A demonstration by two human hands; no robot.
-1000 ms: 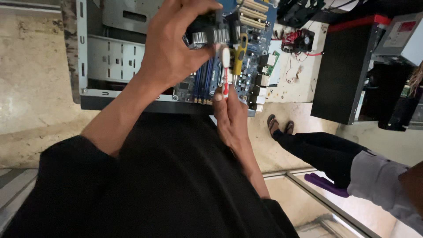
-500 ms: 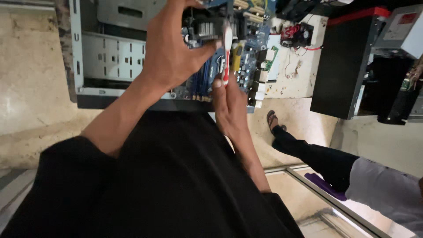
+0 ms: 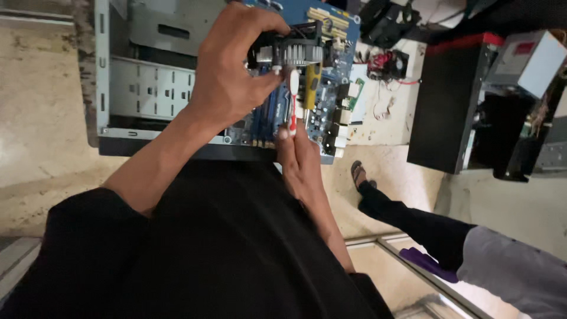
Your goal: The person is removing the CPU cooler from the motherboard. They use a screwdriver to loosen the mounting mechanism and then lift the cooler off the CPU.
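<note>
Left hand [image 3: 227, 88] holds its grip closed on the CPU cooler fan [image 3: 295, 52] above the blue motherboard [image 3: 322, 88]. Right hand [image 3: 301, 159] pinches a red-white toothbrush [image 3: 293, 100]. Advise bracing the fan firmly, with light strokes.

Between my right fingers [image 3: 290, 137] is a red-and-white brush [image 3: 293, 100]. Under my left fingers [image 3: 260, 82] sits a black fan [image 3: 295, 52] with silver fins, on a blue board [image 3: 331, 35]. Beside the brush, a yellow handle [image 3: 312, 87].
</note>
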